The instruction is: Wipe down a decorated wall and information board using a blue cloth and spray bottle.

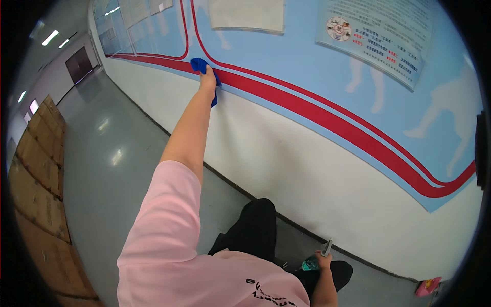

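Observation:
My left hand (pixel 208 80) is stretched far out, shut on a blue cloth (pixel 199 65). It presses the cloth to the lower edge of a light blue wall panel (pixel 299 57), over its dark red band (pixel 291 99). One end of the cloth hangs below my wrist. Down by my knee, my right hand (pixel 324 261) grips a spray bottle with a pale spray head (pixel 327 247) and a clear green body (pixel 310 263). My fingers hide the bottle's neck.
Printed sheets in clear sleeves, one a notice (pixel 376 42), hang on the panel. Stacked brown cartons (pixel 38 184) line the left side of the grey floor (pixel 115 126). A red and yellow packet (pixel 428 287) lies near the wall at lower right. A dark door (pixel 79 65) stands far off.

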